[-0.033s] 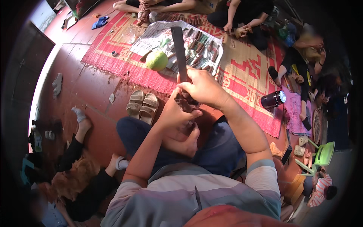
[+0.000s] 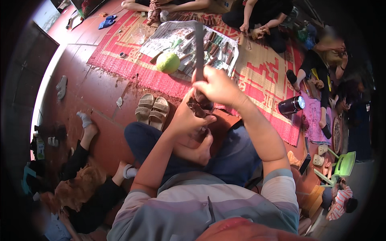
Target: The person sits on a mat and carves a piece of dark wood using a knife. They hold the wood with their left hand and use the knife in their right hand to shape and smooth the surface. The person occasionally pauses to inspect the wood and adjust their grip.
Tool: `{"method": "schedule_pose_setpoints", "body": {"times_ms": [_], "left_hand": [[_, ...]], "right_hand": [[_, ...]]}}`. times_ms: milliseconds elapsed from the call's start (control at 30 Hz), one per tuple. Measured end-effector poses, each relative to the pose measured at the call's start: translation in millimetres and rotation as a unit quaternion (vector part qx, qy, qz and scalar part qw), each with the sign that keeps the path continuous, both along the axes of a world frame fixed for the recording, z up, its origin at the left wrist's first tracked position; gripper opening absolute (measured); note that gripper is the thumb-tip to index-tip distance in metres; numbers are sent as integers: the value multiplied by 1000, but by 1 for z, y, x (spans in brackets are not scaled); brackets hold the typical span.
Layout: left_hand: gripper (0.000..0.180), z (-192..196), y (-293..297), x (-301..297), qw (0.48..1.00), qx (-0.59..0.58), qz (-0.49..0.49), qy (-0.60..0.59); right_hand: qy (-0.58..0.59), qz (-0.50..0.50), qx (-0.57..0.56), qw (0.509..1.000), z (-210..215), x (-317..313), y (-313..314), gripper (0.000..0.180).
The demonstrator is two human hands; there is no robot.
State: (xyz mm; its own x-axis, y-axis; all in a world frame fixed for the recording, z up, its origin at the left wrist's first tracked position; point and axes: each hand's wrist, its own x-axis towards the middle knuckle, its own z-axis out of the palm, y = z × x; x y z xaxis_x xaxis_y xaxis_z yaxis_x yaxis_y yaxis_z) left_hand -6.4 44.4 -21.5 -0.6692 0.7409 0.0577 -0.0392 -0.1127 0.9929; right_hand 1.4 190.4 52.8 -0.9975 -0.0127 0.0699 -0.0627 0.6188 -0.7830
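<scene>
Right hand (image 2: 217,89) closed round a long dark tool (image 2: 199,46), pointing far; left hand (image 2: 183,116) clamped on a dark brown piece (image 2: 197,109) above the lap. Contact between tool and piece: cannot tell. Likely hazard: a loose grip lets the piece twist, and the tool skids into left fingers or the bare foot (image 2: 201,152) just below. Beyond: red tiled floor (image 2: 100,138), red-and-tan mat (image 2: 265,80), white sheet (image 2: 155,45) bearing a green fruit (image 2: 167,63) at its near edge. Other people sit far, left and right.
</scene>
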Motion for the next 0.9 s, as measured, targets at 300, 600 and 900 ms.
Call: {"method": "schedule_pose_setpoints", "body": {"times_ms": [300,600,900], "left_hand": [[67,-25,6,-2,996,-3,-13,-92],[81,0,-35,-24,997,19,-69,-31],[52,118,-156,-139,786,-183,394,439]], "right_hand": [[-22,-11,35,999,-3,-13,10,15],[69,-84,-155,982,-5,-17,24,17],[78,-132,-370,916,5,7,31,26]]}}
